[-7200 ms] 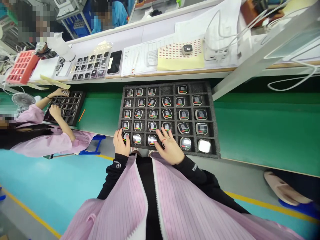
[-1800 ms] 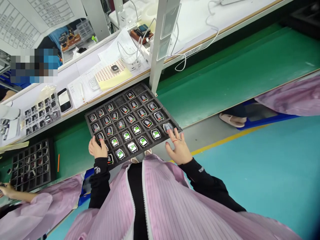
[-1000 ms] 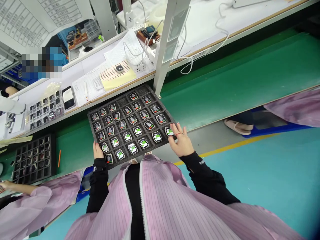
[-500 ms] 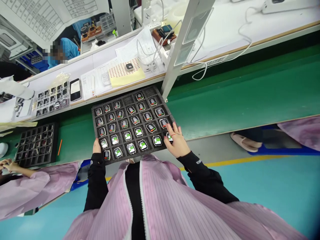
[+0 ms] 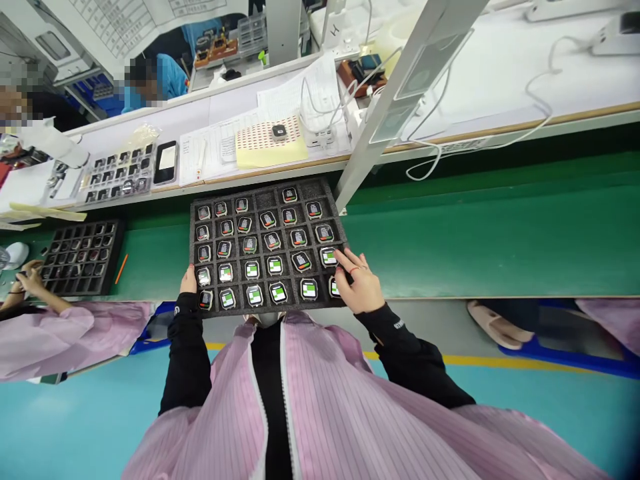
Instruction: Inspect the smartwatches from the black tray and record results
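Note:
A black foam tray (image 5: 265, 189) with a grid of pockets lies on the green conveyor belt in front of me. Most pockets hold small square watch bodies with lit screens (image 5: 274, 241); the near row shows green and white screens. My left hand (image 5: 189, 283) grips the tray's near left corner, thumb on top. My right hand (image 5: 360, 283) rests at the near right corner, its spread fingers touching the watch bodies (image 5: 329, 257) there.
A second black tray (image 5: 83, 257) lies left on the belt, where another person's hands (image 5: 27, 280) work. Behind is a white bench with papers, a phone (image 5: 165, 163), a yellow pad (image 5: 270, 143), cables and a slanted white post (image 5: 395, 107). A foot (image 5: 493, 325) shows under the belt at right.
The tray has swung from its tilted position to lie square on the belt. My right hand has slid inward over the right-hand watch bodies; my left hand stays on the left corner.

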A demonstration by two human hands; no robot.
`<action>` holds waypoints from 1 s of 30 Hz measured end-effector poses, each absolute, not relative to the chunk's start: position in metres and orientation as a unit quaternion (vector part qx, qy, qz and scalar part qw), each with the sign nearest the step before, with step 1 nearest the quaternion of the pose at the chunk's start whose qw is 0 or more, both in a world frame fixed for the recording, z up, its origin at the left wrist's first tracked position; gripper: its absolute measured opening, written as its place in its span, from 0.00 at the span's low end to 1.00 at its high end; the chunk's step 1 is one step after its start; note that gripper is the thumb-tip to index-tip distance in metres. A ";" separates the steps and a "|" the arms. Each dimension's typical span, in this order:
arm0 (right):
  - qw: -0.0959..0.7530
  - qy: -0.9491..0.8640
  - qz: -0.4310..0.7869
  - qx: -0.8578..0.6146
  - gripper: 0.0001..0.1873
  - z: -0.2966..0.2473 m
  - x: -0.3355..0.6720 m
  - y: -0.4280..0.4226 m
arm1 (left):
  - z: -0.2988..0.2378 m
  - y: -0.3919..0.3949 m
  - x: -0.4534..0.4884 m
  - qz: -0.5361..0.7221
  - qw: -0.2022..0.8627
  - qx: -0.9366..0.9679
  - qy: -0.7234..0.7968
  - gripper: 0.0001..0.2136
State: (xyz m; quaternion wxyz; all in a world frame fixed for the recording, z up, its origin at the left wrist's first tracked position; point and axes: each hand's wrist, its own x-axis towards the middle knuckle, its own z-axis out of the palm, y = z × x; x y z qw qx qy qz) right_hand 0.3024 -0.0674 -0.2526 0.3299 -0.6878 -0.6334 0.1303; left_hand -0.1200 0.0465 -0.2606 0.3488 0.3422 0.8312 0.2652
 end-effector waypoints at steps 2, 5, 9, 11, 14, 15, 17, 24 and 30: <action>0.341 -0.636 0.130 -0.680 0.24 -0.253 0.304 -0.064 | -0.259 0.046 -0.120 0.260 0.350 0.334 0.836 0.27; 0.350 -0.641 0.130 -0.671 0.25 -0.254 0.305 -0.062 | -0.256 0.045 -0.118 0.255 0.353 0.325 0.839 0.27; 0.342 -0.624 0.158 -0.685 0.30 -0.257 0.303 -0.062 | -0.250 0.045 -0.113 0.250 0.359 0.314 0.843 0.27; 0.334 -0.609 0.174 -0.698 0.32 -0.259 0.302 -0.060 | -0.247 0.046 -0.110 0.247 0.358 0.309 0.846 0.27; 0.324 -0.593 0.188 -0.713 0.33 -0.262 0.301 -0.055 | -0.242 0.047 -0.106 0.243 0.359 0.310 0.846 0.25; 0.323 -0.591 0.190 -0.715 0.34 -0.263 0.301 -0.052 | -0.241 0.047 -0.105 0.243 0.361 0.312 0.845 0.25; 0.323 -0.594 0.189 -0.713 0.34 -0.263 0.300 -0.047 | -0.239 0.048 -0.103 0.242 0.360 0.318 0.843 0.24; 0.304 -0.623 0.175 -0.700 0.34 -0.257 0.291 -0.030 | -0.239 0.050 -0.104 0.239 0.366 0.320 0.841 0.23; 0.260 -0.649 0.139 -0.701 0.33 -0.258 0.283 -0.019 | -0.247 0.051 -0.110 0.232 0.368 0.324 0.840 0.23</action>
